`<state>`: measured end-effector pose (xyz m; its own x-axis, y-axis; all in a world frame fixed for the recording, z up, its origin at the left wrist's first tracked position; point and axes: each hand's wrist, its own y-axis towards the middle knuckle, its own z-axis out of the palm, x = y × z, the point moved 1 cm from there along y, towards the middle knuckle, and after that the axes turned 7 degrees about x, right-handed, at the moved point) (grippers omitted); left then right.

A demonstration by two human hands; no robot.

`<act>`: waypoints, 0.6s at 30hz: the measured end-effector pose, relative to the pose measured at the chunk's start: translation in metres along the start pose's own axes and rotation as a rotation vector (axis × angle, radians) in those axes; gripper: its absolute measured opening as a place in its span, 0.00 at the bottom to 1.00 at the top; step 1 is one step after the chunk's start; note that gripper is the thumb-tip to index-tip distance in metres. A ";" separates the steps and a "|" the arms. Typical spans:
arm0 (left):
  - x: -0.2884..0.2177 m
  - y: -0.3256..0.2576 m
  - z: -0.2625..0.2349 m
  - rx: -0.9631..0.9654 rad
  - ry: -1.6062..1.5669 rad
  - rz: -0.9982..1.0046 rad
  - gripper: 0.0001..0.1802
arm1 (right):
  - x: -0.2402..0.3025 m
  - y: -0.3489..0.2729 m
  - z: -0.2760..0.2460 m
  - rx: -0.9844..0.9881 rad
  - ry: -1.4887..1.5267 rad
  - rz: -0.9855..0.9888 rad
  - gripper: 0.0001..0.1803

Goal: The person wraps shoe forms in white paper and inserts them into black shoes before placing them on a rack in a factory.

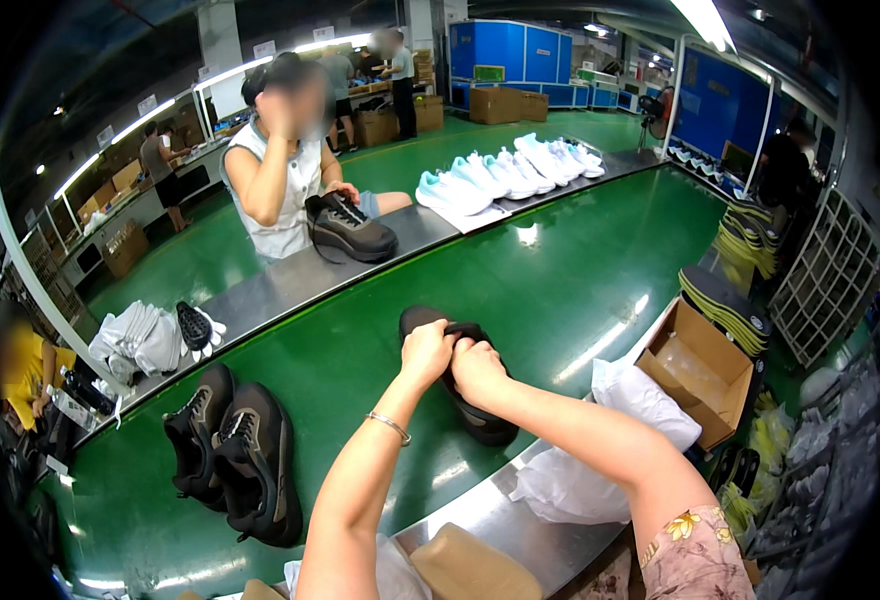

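Gripping one dark shoe (pixel 490 428) in both hands, centre of green table (pixel 580 270).
Head view: long axis slanting far left to near right; toe end not certain. Left hand (pixel 427 355) and right hand (pixel 478 372) side by side, both closed on the upper. Left: black-brown pair (pixel 235 435), toes pointing far. Right: open carton (pixel 728 395), near white wrapping (pixel 645 400).

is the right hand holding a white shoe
No, the right hand grips a dark shoe, as does the left hand.
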<state>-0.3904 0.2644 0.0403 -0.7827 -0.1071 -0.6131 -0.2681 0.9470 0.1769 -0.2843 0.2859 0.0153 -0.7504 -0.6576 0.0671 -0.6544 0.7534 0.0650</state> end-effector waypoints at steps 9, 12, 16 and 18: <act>0.000 -0.004 -0.008 0.012 -0.065 -0.025 0.12 | -0.008 0.018 0.007 0.169 0.185 -0.035 0.21; -0.002 -0.001 -0.009 0.017 -0.043 -0.048 0.12 | -0.001 0.016 0.007 0.172 0.151 0.018 0.29; -0.002 -0.006 -0.004 -0.021 -0.044 0.037 0.11 | -0.001 0.014 0.013 0.166 0.169 0.044 0.25; -0.006 -0.007 -0.005 -0.031 -0.026 0.023 0.11 | -0.001 0.015 0.012 0.137 0.111 0.006 0.22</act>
<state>-0.3861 0.2565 0.0466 -0.7737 -0.0774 -0.6288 -0.2680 0.9393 0.2141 -0.2949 0.2982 0.0046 -0.7443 -0.6438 0.1774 -0.6622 0.7459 -0.0712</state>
